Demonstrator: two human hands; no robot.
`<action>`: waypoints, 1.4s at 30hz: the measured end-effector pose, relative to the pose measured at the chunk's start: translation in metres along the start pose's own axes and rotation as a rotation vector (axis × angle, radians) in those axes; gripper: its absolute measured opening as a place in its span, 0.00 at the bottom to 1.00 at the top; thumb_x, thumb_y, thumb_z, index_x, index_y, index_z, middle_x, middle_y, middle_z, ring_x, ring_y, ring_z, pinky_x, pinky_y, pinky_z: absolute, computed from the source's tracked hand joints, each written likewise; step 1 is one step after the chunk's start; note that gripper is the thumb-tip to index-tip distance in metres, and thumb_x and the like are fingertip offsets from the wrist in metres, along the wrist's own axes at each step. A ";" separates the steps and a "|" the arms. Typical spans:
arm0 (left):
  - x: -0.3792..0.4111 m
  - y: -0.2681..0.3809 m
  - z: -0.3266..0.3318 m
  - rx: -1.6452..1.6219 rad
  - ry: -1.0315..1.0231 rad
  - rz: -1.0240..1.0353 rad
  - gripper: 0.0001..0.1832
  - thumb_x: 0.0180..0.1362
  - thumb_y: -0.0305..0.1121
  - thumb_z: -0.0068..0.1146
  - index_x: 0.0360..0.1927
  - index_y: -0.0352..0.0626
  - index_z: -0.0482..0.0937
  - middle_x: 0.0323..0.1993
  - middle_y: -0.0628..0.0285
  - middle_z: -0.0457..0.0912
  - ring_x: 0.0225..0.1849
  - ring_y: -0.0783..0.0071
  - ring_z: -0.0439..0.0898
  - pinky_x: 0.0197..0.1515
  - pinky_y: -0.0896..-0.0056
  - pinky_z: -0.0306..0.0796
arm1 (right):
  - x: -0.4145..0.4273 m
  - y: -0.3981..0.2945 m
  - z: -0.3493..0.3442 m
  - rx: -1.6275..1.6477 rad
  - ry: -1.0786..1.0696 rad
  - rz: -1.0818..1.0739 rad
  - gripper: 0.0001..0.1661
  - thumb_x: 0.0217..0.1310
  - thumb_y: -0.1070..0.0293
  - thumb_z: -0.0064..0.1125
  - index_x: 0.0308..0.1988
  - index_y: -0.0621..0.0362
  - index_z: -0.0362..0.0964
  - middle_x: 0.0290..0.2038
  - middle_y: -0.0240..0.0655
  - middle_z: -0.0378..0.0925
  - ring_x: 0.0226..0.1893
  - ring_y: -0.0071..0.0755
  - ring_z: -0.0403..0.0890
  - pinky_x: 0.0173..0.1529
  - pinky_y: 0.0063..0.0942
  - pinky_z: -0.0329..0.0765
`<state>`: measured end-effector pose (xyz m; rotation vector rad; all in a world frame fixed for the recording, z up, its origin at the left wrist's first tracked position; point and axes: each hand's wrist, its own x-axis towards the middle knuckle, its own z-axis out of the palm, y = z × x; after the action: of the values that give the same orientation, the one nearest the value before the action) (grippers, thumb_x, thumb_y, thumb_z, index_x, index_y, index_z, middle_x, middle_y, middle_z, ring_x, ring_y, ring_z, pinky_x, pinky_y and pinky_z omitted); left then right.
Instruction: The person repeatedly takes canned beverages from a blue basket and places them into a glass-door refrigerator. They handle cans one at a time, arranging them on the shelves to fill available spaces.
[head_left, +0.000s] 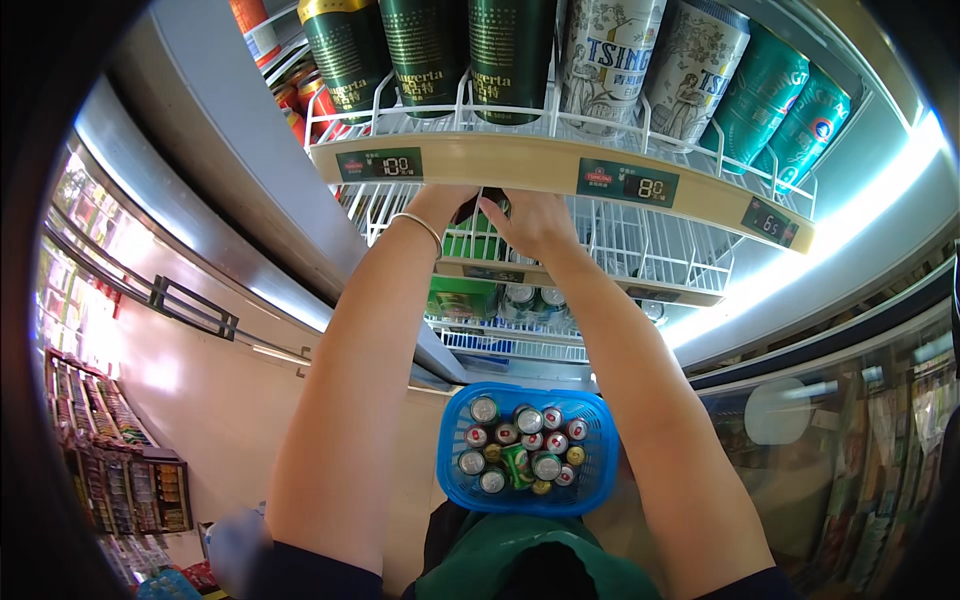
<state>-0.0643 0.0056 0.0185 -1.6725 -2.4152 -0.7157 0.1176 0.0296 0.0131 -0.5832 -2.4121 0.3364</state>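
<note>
Both my arms reach forward into an upright drinks cooler, below its top wire shelf. The shelf's tan price rail (495, 161) covers part of my fingers. My left hand (450, 201), with a bangle on the wrist, is beside a dark object (466, 210) and partly hidden. Close to it on the right, my right hand (531, 223) has its thumb extended towards that dark object; whether either hand grips it cannot be told. Below my hands, a blue plastic basket (450, 450) holds several drink cans (529, 420), seen mostly from their tops.
Tall green cans (427, 60), white cans (611, 67) and teal cans (761, 105) stand on the top shelf. Lower wire shelves hold green packs (461, 296) and more cans. A glass door (817, 450) is at the right, stocked store shelves (124, 465) at the far left.
</note>
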 end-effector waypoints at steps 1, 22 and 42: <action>0.001 -0.012 0.021 -0.084 0.128 0.009 0.19 0.63 0.48 0.50 0.46 0.46 0.82 0.47 0.53 0.83 0.50 0.53 0.79 0.53 0.54 0.70 | -0.003 -0.002 0.000 -0.012 -0.024 0.022 0.30 0.63 0.48 0.55 0.59 0.53 0.68 0.58 0.50 0.70 0.60 0.59 0.67 0.63 0.50 0.64; -0.013 0.030 -0.047 -0.049 -0.268 -0.102 0.17 0.61 0.43 0.54 0.45 0.43 0.81 0.46 0.51 0.82 0.48 0.53 0.78 0.52 0.56 0.70 | -0.005 0.006 -0.004 -0.023 -0.019 0.051 0.31 0.64 0.45 0.53 0.58 0.54 0.68 0.57 0.50 0.71 0.56 0.59 0.71 0.58 0.48 0.69; -0.038 0.024 -0.038 -0.213 -0.194 -0.102 0.14 0.61 0.29 0.50 0.48 0.40 0.81 0.41 0.49 0.83 0.45 0.58 0.83 0.45 0.58 0.77 | -0.003 -0.002 -0.013 -0.030 -0.061 0.094 0.33 0.64 0.44 0.53 0.62 0.51 0.65 0.59 0.53 0.69 0.58 0.60 0.70 0.59 0.49 0.70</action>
<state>-0.0340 -0.0365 0.0463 -1.7816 -2.6560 -0.8932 0.1273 0.0278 0.0221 -0.7109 -2.4562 0.3635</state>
